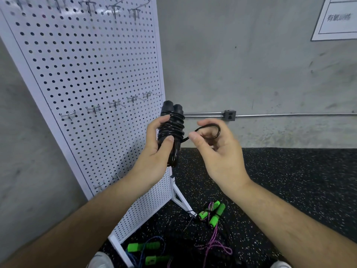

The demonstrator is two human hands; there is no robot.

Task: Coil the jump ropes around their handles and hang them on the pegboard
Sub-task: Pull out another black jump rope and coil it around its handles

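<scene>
Holding a black jump rope (171,126) in front of the white pegboard (87,74), cord mostly wound up.
Left hand (157,151) is wrapped round the two handles and the coils on them, thumb pressing the cord. Right hand (220,153) has curled fingers hooked through the loose loop (218,130) just beside the bundle. Green-handled jump ropes (213,213) lie on the speckled floor (289,180) below.

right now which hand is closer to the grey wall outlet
Right. The right hand, holding the black jump rope by its loose loop, sits just below the outlet; the left hand, gripping the coiled handles, is farther off toward the pegboard.
</scene>
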